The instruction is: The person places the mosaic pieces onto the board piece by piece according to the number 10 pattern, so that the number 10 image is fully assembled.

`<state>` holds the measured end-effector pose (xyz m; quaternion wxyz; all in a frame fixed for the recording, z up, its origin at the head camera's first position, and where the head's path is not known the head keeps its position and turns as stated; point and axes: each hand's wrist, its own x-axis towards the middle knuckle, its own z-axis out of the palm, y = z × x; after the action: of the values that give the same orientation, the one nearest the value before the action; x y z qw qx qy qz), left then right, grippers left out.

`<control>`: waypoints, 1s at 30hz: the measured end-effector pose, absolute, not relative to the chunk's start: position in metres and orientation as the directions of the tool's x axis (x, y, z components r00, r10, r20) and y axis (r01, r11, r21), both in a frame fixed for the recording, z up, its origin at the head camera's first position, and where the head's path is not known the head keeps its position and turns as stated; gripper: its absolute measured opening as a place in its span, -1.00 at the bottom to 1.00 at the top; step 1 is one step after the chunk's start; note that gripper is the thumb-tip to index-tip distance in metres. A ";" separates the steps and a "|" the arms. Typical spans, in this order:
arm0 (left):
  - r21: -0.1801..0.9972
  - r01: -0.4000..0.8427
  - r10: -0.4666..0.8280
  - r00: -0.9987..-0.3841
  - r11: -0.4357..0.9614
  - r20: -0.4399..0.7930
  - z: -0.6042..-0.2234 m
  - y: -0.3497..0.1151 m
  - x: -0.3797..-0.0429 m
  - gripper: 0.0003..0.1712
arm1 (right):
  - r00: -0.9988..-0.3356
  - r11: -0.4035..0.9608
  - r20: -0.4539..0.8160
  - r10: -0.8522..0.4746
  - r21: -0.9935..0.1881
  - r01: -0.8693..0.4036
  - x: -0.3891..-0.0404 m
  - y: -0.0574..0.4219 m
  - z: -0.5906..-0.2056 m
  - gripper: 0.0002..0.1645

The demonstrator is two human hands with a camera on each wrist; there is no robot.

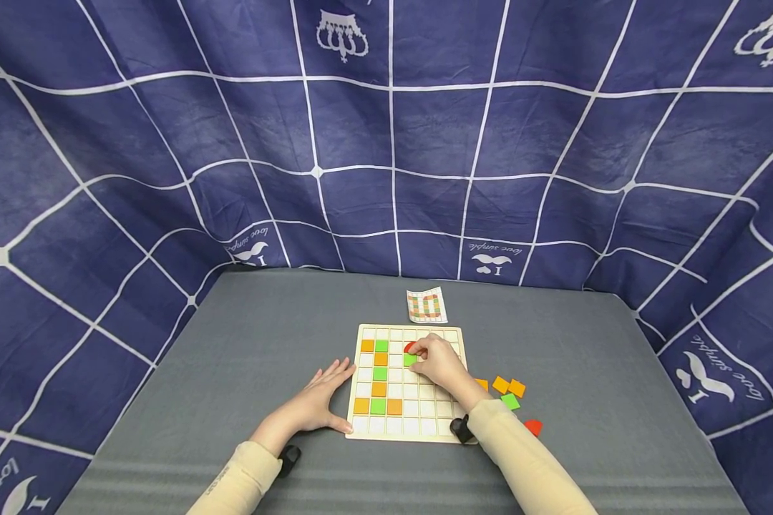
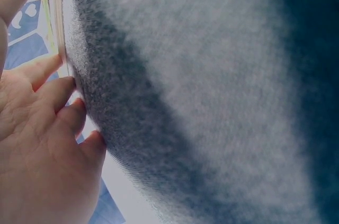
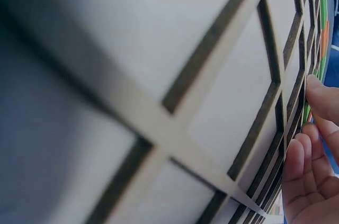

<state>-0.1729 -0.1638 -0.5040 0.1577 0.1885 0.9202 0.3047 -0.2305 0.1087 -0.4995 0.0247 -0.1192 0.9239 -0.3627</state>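
A light wooden grid board (image 1: 394, 427) lies on the table, with several orange and green square tiles set in its left columns. My right hand (image 1: 441, 363) is over the board's upper right part, its thumb and index finger pinching a green tile (image 1: 410, 360) at a cell. Just above that tile sits a red piece (image 1: 409, 347), partly hidden by the index finger. My left hand (image 1: 318, 400) rests at the board's left edge with fingers spread, the thumb near the lower left corner. In the left wrist view, the fingertips (image 2: 64, 82) are along the board's side.
Beyond the board lies a small pattern card (image 1: 426, 305) with a coloured grid. To the right are loose orange tiles (image 1: 517, 388), a green tile (image 1: 510, 402) and a red piece (image 1: 533, 428) on the grey table (image 1: 283, 315). A blue curtain (image 1: 354, 200) surrounds the table.
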 end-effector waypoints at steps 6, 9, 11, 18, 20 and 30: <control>0.622 0.253 0.447 -0.877 0.741 -0.175 -0.503 -0.163 -0.174 0.36 | -0.980 0.669 0.013 -0.197 -0.729 -0.144 -0.227 0.114 -0.494 -0.78; 0.621 0.259 0.453 -0.874 0.740 -0.175 -0.502 -0.163 -0.174 0.36 | -0.985 0.641 0.002 -0.170 -0.759 -0.112 -0.227 0.121 -0.491 -0.82; 0.621 0.264 0.458 -0.871 0.738 -0.175 -0.502 -0.164 -0.174 0.35 | -0.988 0.617 -0.015 -0.151 -0.782 -0.082 -0.227 0.128 -0.489 -0.83; 0.611 0.259 0.450 -0.875 0.748 -0.180 -0.502 -0.164 -0.173 0.35 | -0.995 0.488 -0.061 -0.079 -0.873 0.014 -0.230 0.160 -0.484 -0.73; 0.612 0.256 0.447 -0.876 0.748 -0.180 -0.503 -0.164 -0.173 0.35 | -0.997 0.477 -0.057 -0.055 -0.879 0.024 -0.229 0.174 -0.483 -0.71; 0.622 0.256 0.452 -0.874 0.740 -0.178 -0.504 -0.164 -0.173 0.36 | -0.986 0.512 -0.150 0.080 -0.842 0.169 -0.214 0.256 -0.483 -0.49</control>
<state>-0.1731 -0.1640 -0.5037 0.1609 0.1925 0.9187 0.3049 -0.2138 0.2559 -0.4828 0.0457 0.0718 0.8682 -0.4889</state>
